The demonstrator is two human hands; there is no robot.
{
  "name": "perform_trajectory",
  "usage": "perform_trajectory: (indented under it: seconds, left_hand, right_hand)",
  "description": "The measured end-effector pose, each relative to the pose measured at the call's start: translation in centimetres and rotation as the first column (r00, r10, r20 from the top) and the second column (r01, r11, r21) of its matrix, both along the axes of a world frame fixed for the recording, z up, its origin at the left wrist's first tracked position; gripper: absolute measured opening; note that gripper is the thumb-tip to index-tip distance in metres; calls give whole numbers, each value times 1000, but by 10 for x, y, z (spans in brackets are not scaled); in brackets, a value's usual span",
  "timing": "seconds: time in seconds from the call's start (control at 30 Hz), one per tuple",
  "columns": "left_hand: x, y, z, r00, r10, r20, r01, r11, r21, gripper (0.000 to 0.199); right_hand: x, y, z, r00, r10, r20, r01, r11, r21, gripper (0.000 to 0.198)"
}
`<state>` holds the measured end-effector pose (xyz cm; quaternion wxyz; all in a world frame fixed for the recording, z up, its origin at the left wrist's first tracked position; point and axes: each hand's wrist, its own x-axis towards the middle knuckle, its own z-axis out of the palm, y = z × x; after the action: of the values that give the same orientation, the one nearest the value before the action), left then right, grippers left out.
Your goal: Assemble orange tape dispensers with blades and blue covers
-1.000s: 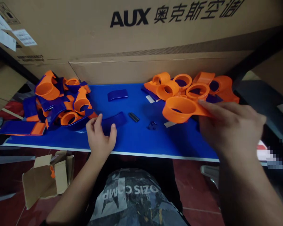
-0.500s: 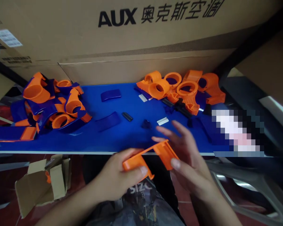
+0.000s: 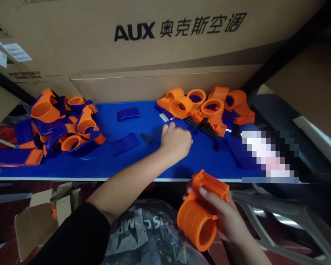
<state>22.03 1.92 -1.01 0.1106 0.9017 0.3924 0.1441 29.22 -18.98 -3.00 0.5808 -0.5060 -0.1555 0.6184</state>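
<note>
My right hand [image 3: 226, 212] grips an orange tape dispenser body [image 3: 193, 218] just off the table's front edge, its round hub tilted down towards me. My left hand [image 3: 177, 141] reaches over the blue table with its fingers curled closed; whatever they pinch is hidden under the hand. Left of it lie a short black strip [image 3: 146, 138] and a dark blue curved cover [image 3: 124, 144]. A second blue cover [image 3: 128, 114] is farther back. Just beyond the left hand is a white strip [image 3: 163, 117].
Orange dispenser bodies [image 3: 212, 106] are heaped at the back right, with black handles [image 3: 206, 128] before them. Several orange-and-blue dispensers [image 3: 51, 125] form a pile at the left. A large cardboard box [image 3: 127, 55] walls the back. An open carton [image 3: 34, 228] stands below left.
My left hand has let go of the orange dispenser body and moved forward over the table, closing there. My right hand now holds the body alone, turned with its hub towards me.
</note>
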Motion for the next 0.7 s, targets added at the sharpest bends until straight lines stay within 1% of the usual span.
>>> perform_trajectory:
  seconds: [0.07, 0.13, 0.2, 0.27, 0.33, 0.37, 0.4, 0.43, 0.47, 0.5, 0.6, 0.7]
  left_hand:
    - [14, 6, -4, 1000, -14, -28, 13, 999, -39, 15]
    - [21, 10, -5, 1000, 0, -27, -2, 998, -60, 16]
    - [21, 15, -2, 1000, 12, -20, -13, 997, -78, 13]
    - [12, 24, 3, 1000, 20, -13, -21, 996, -89, 9]
    - [-7, 31, 9, 997, 62, 42, -58, 994, -88, 14]
    - [-22, 32, 12, 990, 96, 102, -87, 992, -96, 17]
    - [-38, 31, 13, 967, 152, 207, -129, 984, -120, 19]
    - [-57, 27, 14, 919, 211, 332, -163, 972, -167, 18]
    - [-77, 21, 13, 865, 251, 433, -165, 960, -228, 16]
    - [-96, 12, 10, 822, 292, 488, -170, 945, -279, 14]
    - [-146, -25, -4, 744, 427, 514, -245, 890, -384, 15]
    - [-174, -59, -16, 671, 539, 509, -283, 821, -496, 22]
  right_hand:
    - [-3, 4, 1, 1000, 3, 23, -4, 1000, 11, 26]
    - [-4, 9, 2, 1000, 14, 26, -14, 1000, 20, 29]
    - [-4, 15, 3, 1000, 23, 17, -24, 999, 38, 37]
    - [-5, 23, 5, 999, 49, 6, -49, 997, 64, 47]
    - [-6, 31, 6, 995, 104, -1, -103, 991, 79, 53]
    - [-7, 35, 7, 991, 136, -4, -135, 988, 78, 55]
    - [-8, 39, 8, 986, 168, -7, -167, 983, 75, 57]
    - [-9, 43, 9, 980, 198, -10, -197, 978, 73, 58]
    - [-11, 47, 9, 974, 227, -11, -226, 972, 72, 59]
    - [-13, 51, 9, 967, 253, -9, -251, 965, 74, 60]
    - [-20, 63, 7, 945, 326, 6, -325, 941, 95, 59]
    - [-26, 74, 4, 913, 407, -7, -402, 904, 148, 64]
